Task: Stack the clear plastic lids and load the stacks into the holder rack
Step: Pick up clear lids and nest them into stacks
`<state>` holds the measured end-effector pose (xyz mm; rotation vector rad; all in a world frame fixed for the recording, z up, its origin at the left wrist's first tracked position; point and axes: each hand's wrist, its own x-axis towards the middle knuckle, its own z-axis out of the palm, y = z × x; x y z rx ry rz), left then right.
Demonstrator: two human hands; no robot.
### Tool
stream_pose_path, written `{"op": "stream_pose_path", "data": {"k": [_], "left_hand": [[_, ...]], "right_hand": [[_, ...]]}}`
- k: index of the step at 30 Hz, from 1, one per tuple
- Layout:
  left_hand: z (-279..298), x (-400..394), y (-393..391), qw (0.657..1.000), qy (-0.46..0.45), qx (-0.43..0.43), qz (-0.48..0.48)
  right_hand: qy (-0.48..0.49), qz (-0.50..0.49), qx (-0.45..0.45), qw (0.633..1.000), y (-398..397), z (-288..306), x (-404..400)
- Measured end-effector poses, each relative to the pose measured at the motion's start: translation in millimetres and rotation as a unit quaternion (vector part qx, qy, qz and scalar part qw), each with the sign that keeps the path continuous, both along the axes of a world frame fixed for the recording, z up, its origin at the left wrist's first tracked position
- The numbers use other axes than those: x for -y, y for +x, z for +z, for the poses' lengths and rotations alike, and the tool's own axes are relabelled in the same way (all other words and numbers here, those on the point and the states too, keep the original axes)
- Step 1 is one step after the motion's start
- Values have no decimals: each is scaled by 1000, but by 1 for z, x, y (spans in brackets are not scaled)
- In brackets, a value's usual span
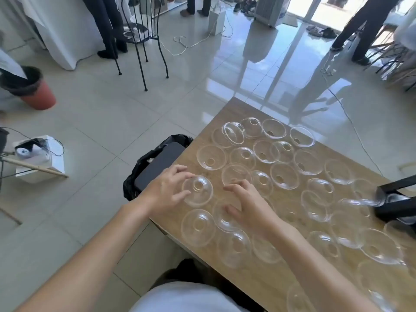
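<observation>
Wooden table (229, 113) is covered in loose clear dome lids (283, 176), none stacked. Black holder rack (391, 199) sits at the table's right edge. Left hand (166, 190) grips one lid (198, 191) near the table's left edge; right hand (245, 203) hovers beside it, fingers spread.

Wooden counter (227, 113) fills lower right of frame, approx. two dozen clear dome lids (284, 176) spread singly over it, some dome-up w/ centre hole on top, others inverted.

Left hand (167, 190), centre frame: fingers (180, 195) curled round one dome lid (197, 191), hole up, near counter's left edge. Can't tell if lifted or resting.

Right hand (246, 207) just beside it, fingers spread and relaxed over lids; contact unclear.

Black holder rack (392, 200) at right edge, partly cut off.

Black-bagged bin (157, 161) on floor at counter's left edge. Red pot (33, 88) upper left, black wire chair (144, 34) top centre.
</observation>
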<state>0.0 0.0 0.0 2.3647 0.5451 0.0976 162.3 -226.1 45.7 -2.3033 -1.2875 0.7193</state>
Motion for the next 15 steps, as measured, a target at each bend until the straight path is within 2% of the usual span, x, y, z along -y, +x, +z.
{"op": "stream_pose_path", "data": {"k": [6,9,15], "left_hand": [[-9,12,10,999,-2,-31,-25],[-12,10,17,999,-10,-49,13],[-22,-1,17,999,6,-50,-13]], "right_hand": [[-33,97,84,991,-40,-24,-1],[-44,125,112,985,-48,-28,-11],[-57,142,164,975,-62,-30,-24]]}}
